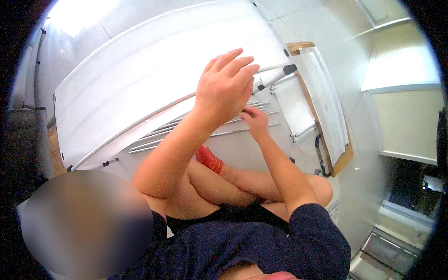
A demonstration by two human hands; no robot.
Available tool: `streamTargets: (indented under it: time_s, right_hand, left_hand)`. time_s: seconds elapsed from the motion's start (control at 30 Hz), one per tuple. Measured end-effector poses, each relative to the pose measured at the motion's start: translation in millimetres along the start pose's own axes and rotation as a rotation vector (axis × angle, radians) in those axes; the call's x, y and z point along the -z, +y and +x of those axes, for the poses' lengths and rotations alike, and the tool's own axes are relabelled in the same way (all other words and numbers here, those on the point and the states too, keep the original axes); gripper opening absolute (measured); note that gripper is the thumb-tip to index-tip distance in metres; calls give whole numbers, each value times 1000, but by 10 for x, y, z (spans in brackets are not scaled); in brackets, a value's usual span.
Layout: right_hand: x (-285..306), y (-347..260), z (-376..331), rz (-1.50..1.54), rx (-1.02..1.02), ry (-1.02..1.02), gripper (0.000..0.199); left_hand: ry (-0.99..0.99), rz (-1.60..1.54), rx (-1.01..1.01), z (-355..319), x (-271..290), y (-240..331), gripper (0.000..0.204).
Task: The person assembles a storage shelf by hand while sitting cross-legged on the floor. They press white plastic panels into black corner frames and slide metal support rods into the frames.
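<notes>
Left hand (224,86) is raised off the work, about 12 o'clock from frame centre, fingers straight and together, palm flat, holding nothing. It hangs above the metal rods and covers part of them; likely lifted just to keep clear of the right hand's working spot.

Right hand (254,120) is lower, at 4 o'clock of the left hand, fingertips pinched down at the thin metal rods (219,132). Looks like a pinch on a rod end or some small part there, but the contact point is half hidden behind the left hand, so I can't tell what the pinch holds, if anything.

The rods lie side by side, roughly parallel, on a white panel (242,149) on the floor, running from 8 o'clock to 2 o'clock. Laid flat and lined up, probably so they stay sorted and don't roll.

A big white board (140,79) lies at 11 o'clock of the rods with a long thin tube (140,123) along its near edge. A white tube with a black end (275,77) sits at 1 o'clock of the right hand. A wood-edged white panel (338,140) leans at 3 o'clock.

The person sits on the floor, legs crossed; something red, ribbed (209,158) shows by the knee at 6 o'clock of the left hand, can't tell what.
</notes>
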State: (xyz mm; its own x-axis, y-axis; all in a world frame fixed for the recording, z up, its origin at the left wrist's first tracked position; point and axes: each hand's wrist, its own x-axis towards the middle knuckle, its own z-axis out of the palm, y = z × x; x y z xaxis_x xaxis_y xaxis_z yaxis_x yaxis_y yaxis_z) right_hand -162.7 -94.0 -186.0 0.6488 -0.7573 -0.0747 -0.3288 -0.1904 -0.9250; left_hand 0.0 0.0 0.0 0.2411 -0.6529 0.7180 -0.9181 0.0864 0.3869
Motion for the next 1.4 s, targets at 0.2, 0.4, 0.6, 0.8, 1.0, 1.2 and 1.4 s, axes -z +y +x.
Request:
streamTargets:
  time_s: [0.2,0.4,0.6,0.8,1.0,1.2,1.4]
  right_hand:
    - [1123,-447,-126,322,-80,319,24]
    - [1582,-1374,574,144,274,388,22]
    - [1182,-2040,1702,-111,485,247,13]
    - [807,-2028,2565,-106,412,205,16]
    - [643,-2050,2661,-543,535,265,13]
    - [650,-2034,2614,-624,630,238,13]
    - [673,-2029,2636,-655,666,186,12]
  left_hand:
    - [-88,14,34,1,-73,128,22]
    - [-171,90,56,-19,-64,74,23]
    - [-215,121,38,-55,-74,46,22]
    - [-175,113,2,-89,-146,34,24]
    - [-147,146,-20,-152,-163,15,24]
    - [-168,126,-9,-130,-119,24,26]
    - [-169,95,4,-119,-123,7,28]
